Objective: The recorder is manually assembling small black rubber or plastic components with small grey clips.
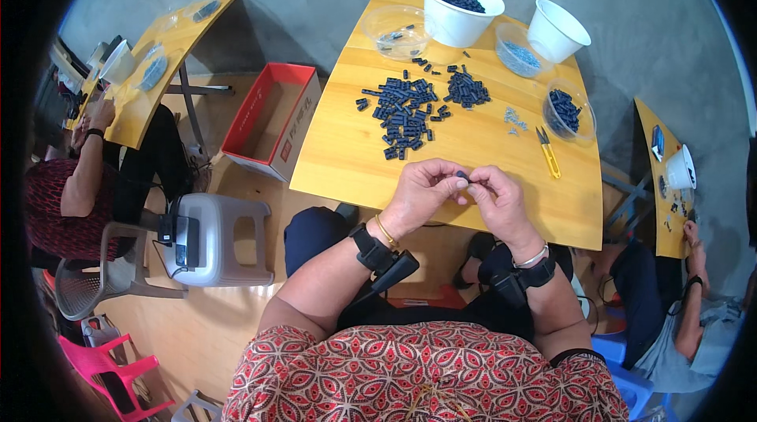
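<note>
Over the near edge of the yellow wooden table [347, 138], my left hand [426, 192] and my right hand [501, 203] meet fingertip to fingertip. Both pinch one small dark plastic piece [462, 175], mostly covered by the fingers. Ahead of my left hand lies a loose pile of black plastic pieces [404, 113], with a smaller pile of black parts [468, 89] to its right. Yellow-handled snips [550, 156] lie to the right of my hands, beside a few small metallic bits [515, 118].
Along the back stand a white tub [465, 24] of black pieces, another white tub [558, 32], a clear bowl [394, 50], a bowl of bluish bits [517, 59] and a bowl of black parts [582, 129]. A red-white box [272, 150] sits left; people work at side tables.
</note>
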`<state>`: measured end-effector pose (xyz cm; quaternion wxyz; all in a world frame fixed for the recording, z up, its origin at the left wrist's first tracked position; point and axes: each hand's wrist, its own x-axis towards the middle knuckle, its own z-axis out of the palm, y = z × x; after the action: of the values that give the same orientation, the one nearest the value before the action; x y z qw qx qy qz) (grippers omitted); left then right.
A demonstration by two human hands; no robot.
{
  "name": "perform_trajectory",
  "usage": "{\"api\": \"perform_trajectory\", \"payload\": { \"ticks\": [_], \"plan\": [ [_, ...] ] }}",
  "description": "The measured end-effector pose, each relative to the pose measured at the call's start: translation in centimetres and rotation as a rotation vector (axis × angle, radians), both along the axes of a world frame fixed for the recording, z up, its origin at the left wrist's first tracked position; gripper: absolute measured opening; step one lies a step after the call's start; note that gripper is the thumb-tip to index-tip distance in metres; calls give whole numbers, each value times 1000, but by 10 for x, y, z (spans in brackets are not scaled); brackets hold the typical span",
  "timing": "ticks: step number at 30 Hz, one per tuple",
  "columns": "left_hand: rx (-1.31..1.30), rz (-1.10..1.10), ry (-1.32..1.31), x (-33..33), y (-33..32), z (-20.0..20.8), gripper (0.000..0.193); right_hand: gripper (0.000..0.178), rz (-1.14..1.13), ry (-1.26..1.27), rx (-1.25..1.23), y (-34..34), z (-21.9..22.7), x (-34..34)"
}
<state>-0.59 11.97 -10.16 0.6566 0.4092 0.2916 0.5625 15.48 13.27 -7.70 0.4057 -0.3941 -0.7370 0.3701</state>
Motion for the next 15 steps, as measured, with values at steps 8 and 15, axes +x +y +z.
{"api": "perform_trajectory", "payload": {
  "ticks": [8, 15],
  "plan": [
    [544, 385, 785, 16, 4, -1, 11, 11, -37, -263, 413, 11, -15, 12],
    [614, 431, 987, 16, 3, -3, 9, 11, -37, -393, 450, 4, -2, 12]
  ]
}}
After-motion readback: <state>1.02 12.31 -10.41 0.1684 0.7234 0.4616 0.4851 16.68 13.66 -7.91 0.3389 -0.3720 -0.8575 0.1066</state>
